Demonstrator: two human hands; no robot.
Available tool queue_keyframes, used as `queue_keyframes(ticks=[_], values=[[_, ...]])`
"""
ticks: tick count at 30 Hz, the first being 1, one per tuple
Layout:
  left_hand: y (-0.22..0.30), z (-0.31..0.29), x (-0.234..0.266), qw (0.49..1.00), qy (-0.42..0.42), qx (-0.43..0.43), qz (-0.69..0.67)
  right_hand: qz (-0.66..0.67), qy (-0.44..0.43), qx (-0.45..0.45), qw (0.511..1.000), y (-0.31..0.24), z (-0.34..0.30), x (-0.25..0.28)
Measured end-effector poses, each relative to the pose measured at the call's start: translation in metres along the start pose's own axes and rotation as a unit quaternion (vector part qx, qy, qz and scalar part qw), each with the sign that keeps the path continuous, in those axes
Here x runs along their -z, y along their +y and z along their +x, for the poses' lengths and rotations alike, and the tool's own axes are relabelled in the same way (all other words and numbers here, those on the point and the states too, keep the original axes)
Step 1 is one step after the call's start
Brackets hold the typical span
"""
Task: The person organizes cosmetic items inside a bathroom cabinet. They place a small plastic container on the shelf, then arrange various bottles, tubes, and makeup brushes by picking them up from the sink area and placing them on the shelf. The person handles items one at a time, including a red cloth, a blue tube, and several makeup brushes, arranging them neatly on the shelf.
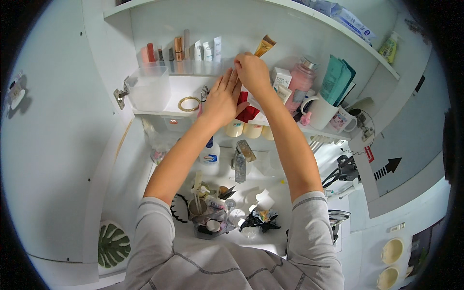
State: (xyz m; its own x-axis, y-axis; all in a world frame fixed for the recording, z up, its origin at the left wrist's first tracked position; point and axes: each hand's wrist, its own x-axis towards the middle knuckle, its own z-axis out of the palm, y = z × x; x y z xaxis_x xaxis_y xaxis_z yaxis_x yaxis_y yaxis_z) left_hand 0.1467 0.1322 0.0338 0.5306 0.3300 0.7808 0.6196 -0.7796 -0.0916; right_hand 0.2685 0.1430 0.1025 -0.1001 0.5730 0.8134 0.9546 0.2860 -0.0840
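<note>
White shelf: right hand curled at gold tube, grip unclear; left hand flat, fingers extended, palm hidden, beside red item. Leftward, a bangle lies near the front edge.

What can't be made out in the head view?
- Head view: gold tube, lower end hidden by the right hand; whether it's held, unclear.
- Head view: whatever the right fingers may pinch, hidden by the hand itself.
- Head view: red item, partly covered by the left hand; kind unclear.
- Head view: grey shirt, cut off by the lower edge.
</note>
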Motion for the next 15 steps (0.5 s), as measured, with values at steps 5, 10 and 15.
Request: queue_keyframes(ticks=[5, 10, 15], values=[[0.003, 0.001, 0.0, 1.0, 0.001, 0.003, 0.005, 0.025, 0.005, -0.009, 1.0, -0.014, -0.018, 0.014], [-0.005, 0.001, 0.003, 1.0, -0.011, -0.014, 0.018, 0.168, 0.09, -0.044, 0.981, -0.017, -0.025, 0.079], [-0.006, 0.002, 0.009, 0.998, -0.06, 0.003, 0.027, 0.248, 0.139, -0.102, 0.953, 0.004, -0.019, 0.142]])
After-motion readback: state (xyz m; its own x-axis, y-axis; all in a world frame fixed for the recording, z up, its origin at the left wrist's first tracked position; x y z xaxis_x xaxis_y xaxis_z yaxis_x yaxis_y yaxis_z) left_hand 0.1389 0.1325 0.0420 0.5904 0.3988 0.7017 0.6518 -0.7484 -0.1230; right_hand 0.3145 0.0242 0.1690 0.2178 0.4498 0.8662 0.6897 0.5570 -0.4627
